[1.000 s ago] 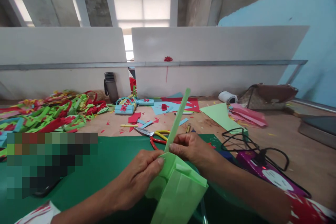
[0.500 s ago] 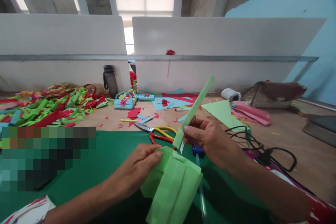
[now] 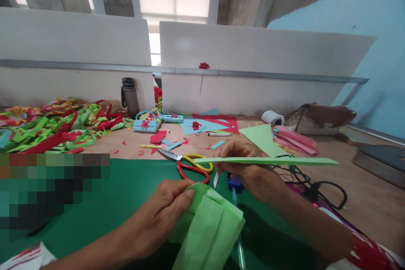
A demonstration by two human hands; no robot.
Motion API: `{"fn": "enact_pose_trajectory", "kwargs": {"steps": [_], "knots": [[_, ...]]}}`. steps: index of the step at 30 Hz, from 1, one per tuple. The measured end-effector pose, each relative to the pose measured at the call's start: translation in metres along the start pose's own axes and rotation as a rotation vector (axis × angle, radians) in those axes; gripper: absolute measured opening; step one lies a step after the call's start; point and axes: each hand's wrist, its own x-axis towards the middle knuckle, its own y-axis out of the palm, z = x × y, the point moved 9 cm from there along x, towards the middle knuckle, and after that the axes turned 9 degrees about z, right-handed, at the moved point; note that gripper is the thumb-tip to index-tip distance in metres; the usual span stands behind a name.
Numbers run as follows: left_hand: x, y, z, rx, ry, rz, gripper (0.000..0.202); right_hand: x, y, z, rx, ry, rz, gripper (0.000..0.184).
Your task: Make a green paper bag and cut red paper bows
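My left hand (image 3: 172, 204) pinches the upper corner of a folded light-green paper bag (image 3: 210, 228), thumb on top. Above it and to the right, my right hand (image 3: 243, 160) grips a long, narrow green paper strip (image 3: 284, 161), which lies almost level across the fingers. A small white piece (image 3: 216, 179) sticks out below the right fingertips; I cannot make out what it is. Strip and bag are apart. Just beyond the bag lie scissors (image 3: 193, 166) with one red and one yellow handle. A blue glue gun (image 3: 234, 182) with a clear glue stick sits under the right hand.
A green mat (image 3: 126, 202) covers the near table. Paper scraps (image 3: 72, 128) are heaped at the left, near a grey bottle (image 3: 129, 97). Small blue paper bags (image 3: 146, 125) stand at the back. Black cables (image 3: 329, 185) and a handbag (image 3: 322, 118) lie to the right.
My right hand has turned the green strip from steeply upright to nearly level, its long end now pointing right. My left hand still holds the bag in about the same place.
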Motion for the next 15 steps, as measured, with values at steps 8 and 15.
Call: {"fn": "enact_pose_trajectory", "kwargs": {"steps": [8,15], "knots": [[-0.003,-0.008,-0.008,0.012,0.065,-0.033,0.032,0.003,0.007,-0.008,0.073,0.042,0.122,0.015],[-0.008,-0.016,0.053,-0.563,-0.265,-0.223,0.035,0.0,0.01,-0.041,0.192,0.239,0.235,0.014]]}}
